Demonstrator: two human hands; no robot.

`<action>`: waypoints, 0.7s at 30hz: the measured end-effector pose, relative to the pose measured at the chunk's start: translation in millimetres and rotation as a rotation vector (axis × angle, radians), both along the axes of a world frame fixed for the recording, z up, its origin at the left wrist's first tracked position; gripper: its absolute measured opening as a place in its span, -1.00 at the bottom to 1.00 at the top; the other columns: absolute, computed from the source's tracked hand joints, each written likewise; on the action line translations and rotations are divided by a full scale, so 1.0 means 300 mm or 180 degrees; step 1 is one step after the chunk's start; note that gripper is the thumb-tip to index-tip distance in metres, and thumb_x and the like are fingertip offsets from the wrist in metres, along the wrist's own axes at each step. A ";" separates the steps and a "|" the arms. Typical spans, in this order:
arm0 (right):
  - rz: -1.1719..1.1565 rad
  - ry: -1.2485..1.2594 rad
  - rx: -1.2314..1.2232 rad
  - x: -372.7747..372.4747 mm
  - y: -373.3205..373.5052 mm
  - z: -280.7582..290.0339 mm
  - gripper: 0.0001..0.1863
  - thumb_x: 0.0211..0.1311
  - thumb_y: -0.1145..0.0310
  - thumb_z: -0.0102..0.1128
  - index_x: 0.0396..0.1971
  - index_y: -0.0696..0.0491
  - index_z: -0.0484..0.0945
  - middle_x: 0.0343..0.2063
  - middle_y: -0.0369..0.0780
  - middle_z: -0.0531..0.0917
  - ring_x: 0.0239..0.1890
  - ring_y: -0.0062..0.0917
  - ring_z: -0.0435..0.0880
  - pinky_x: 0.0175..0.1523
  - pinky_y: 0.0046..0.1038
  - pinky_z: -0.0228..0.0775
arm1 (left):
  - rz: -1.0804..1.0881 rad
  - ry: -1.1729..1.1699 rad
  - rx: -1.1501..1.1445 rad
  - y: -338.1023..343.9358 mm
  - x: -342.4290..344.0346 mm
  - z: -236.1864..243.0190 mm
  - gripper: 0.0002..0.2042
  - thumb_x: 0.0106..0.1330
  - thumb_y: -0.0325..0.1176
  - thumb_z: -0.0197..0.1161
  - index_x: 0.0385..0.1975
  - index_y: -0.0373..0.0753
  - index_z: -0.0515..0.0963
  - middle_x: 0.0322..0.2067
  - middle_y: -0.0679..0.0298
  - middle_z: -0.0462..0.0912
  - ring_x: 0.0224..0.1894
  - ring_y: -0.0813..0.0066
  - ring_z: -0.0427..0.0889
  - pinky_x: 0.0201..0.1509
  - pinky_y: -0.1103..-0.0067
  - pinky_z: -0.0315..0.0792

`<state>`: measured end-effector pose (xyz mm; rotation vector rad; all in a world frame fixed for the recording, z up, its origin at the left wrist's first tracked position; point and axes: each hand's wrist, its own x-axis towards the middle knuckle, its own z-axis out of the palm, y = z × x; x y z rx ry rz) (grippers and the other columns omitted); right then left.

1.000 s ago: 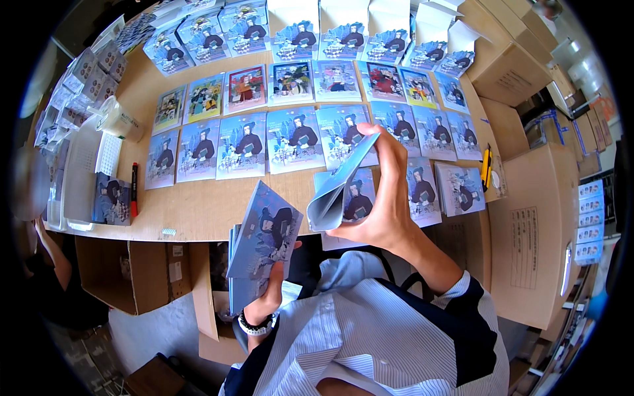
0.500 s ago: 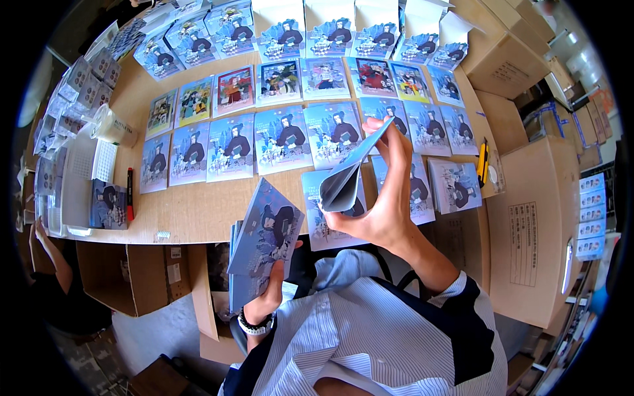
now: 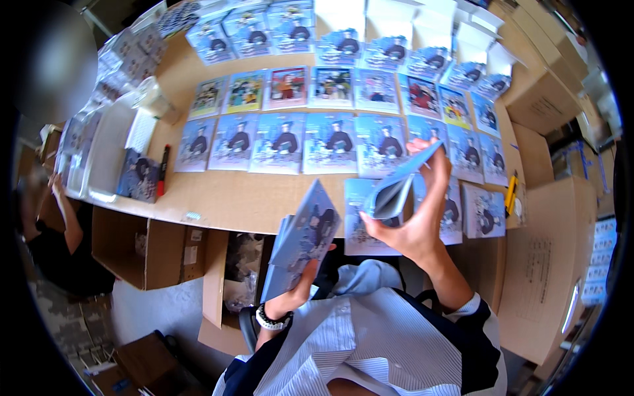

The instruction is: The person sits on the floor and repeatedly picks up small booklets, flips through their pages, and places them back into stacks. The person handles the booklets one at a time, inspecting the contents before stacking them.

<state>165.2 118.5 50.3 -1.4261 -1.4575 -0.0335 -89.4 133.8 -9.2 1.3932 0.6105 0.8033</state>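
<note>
My right hand point(image 3: 426, 228) pinches a blue printed sleeve point(image 3: 403, 175) by its opposite edges, above the table's front right. The sleeve is bowed so that its near end gapes; I cannot make out whether anything lies inside. In front of the table edge, my left hand point(image 3: 300, 290) grips a fanned stack of similar blue sleeves point(image 3: 307, 237), tilted upright with the thumb on the front one. Beneath the right hand lie more blue sleeves point(image 3: 360, 228), partly covered by it. A row of matching sleeves point(image 3: 277, 145) stretches across the table behind the hands.
Farther back are a row of colourful picture cards point(image 3: 333, 87) and open blue boxes point(image 3: 340, 49). A marker point(image 3: 163, 171), plastic cup point(image 3: 157, 102) and white tray point(image 3: 105, 152) stand left. A yellow cutter point(image 3: 511, 193) and cardboard boxes point(image 3: 545, 257) are right. Another person's arm point(image 3: 66, 204) shows far left.
The whole view has shifted, so the table and both hands appear farther right. My right hand still holds the bowed sleeve, and my left the stack; their grips look much the same.
</note>
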 end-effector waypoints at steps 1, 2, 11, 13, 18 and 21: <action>0.0055 -0.0015 -0.0007 -0.009 0.008 0.003 0.33 -0.27 0.27 0.64 0.46 0.23 -0.14 0.28 0.06 0.25 0.33 -0.15 0.33 0.41 -0.11 0.21 | 0.0070 -0.0035 0.0072 0.001 -0.006 0.004 -0.60 0.45 -0.59 0.03 0.28 -0.36 0.37 0.08 0.08 0.66 0.05 0.41 0.61 0.10 0.56 0.42; 0.0057 -0.0042 -0.0042 -0.009 0.010 0.011 0.33 -0.27 0.27 0.63 0.46 0.23 -0.14 0.28 0.06 0.24 0.34 -0.15 0.33 0.41 -0.11 0.20 | 0.0086 -0.0082 0.0117 0.004 -0.001 0.006 -0.59 0.44 -0.59 0.03 0.29 -0.37 0.35 0.09 0.06 0.65 0.11 0.38 0.60 0.17 0.53 0.41; 0.0179 -0.0336 0.0062 -0.082 0.093 0.047 0.29 -0.22 0.23 0.58 0.45 0.23 -0.14 0.29 0.06 0.18 0.36 -0.14 0.27 0.43 -0.08 0.17 | 0.0256 -0.0353 -0.0078 0.029 -0.070 -0.032 -0.54 0.41 -0.62 0.02 0.32 -0.37 0.30 0.11 -0.03 0.62 0.18 0.23 0.60 0.25 0.41 0.40; 0.0239 -0.0385 0.0090 -0.104 0.107 0.057 0.29 -0.20 0.20 0.58 0.45 0.24 -0.15 0.29 0.06 0.17 0.36 -0.12 0.27 0.43 -0.07 0.16 | 0.0288 -0.0387 -0.0054 0.035 -0.083 -0.038 -0.55 0.41 -0.61 0.02 0.32 -0.37 0.31 0.10 -0.02 0.63 0.19 0.23 0.60 0.25 0.41 0.40; 0.0206 -0.0548 0.0076 -0.139 0.134 0.083 0.31 -0.18 0.14 0.61 0.45 0.23 -0.17 0.29 0.08 0.16 0.37 -0.09 0.25 0.43 -0.06 0.14 | 0.0313 -0.0230 0.0040 0.046 -0.115 -0.058 -0.56 0.42 -0.61 0.01 0.31 -0.38 0.31 0.09 -0.02 0.64 0.17 0.22 0.61 0.24 0.41 0.42; 0.0194 -0.0658 0.0148 -0.158 0.148 0.095 0.34 -0.18 0.10 0.63 0.44 0.25 -0.18 0.29 0.10 0.16 0.37 -0.09 0.25 0.43 -0.07 0.13 | 0.0411 -0.0295 -0.0066 0.045 -0.121 -0.065 -0.56 0.42 -0.60 0.02 0.30 -0.38 0.31 0.08 -0.03 0.64 0.15 0.23 0.62 0.24 0.41 0.42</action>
